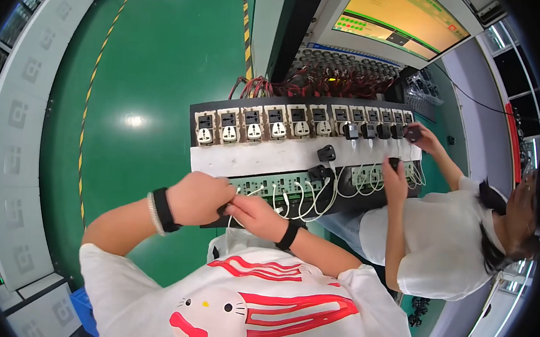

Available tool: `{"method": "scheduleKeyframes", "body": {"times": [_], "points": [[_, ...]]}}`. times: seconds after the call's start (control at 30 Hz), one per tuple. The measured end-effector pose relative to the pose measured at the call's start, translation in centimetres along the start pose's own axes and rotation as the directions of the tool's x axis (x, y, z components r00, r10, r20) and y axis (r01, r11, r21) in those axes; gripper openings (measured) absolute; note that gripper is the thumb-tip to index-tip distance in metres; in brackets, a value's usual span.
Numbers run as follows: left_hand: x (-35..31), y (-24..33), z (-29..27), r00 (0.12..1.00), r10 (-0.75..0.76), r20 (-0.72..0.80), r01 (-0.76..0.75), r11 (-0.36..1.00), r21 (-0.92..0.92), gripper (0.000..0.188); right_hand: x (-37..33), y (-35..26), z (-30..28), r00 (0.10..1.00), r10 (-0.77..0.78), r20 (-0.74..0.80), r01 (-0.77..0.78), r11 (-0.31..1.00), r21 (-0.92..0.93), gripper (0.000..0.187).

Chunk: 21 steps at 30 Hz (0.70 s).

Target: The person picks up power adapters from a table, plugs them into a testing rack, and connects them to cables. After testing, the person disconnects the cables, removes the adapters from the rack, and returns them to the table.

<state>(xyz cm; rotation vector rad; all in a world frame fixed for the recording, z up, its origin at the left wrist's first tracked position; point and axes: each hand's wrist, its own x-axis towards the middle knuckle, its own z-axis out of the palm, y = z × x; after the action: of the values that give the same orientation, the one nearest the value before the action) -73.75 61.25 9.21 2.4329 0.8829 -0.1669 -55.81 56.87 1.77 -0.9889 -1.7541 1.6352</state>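
Note:
My left hand [198,198] is closed at the near left corner of the bench, its fingertips against those of my right hand [258,218]. Between them a small dark object [222,209] shows, mostly hidden by the fingers. A white cable [229,219] hangs beside my right fingertips. Just beyond my hands lies a green circuit board strip [261,185] with several white cables plugged in. Two black power adapters [327,154] [320,172] rest on the white strip and by the board's edge, to the right of my hands.
A row of universal sockets [276,122] runs along the far side; black adapters [368,131] fill several on the right. At my right a co-worker [443,243] in white holds black adapters. Behind stand red wires [345,83] and a monitor [402,21]. Green floor [145,72] lies left.

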Motion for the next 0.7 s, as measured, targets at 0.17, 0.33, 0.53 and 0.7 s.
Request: {"method": "scheduleKeyframes", "body": {"times": [0.17,0.33,0.53,0.7], "points": [[-2.7,1.0,-3.9,0.993,-0.098,0.062,0.097,0.995,0.015,0.017,1.8,-1.9,1.6,0.993,-0.112,0.024,0.109,0.989,0.099,0.020],[-3.4,0.4,-4.5,0.985,-0.106,0.132,0.115,0.992,-0.058,0.020,1.7,-2.6,2.2,0.992,-0.080,0.093,0.060,0.978,0.198,0.022],[-3.3,-2.2,-3.4,0.975,-0.069,0.213,0.106,0.981,-0.164,0.023,2.6,-2.1,3.4,0.997,0.055,0.051,-0.065,0.974,0.218,0.024],[-3.4,-1.6,-4.4,0.890,-0.084,0.448,0.210,0.948,-0.239,0.024,1.8,-1.8,3.8,0.977,0.098,0.191,-0.143,0.960,0.239,0.024]]}}
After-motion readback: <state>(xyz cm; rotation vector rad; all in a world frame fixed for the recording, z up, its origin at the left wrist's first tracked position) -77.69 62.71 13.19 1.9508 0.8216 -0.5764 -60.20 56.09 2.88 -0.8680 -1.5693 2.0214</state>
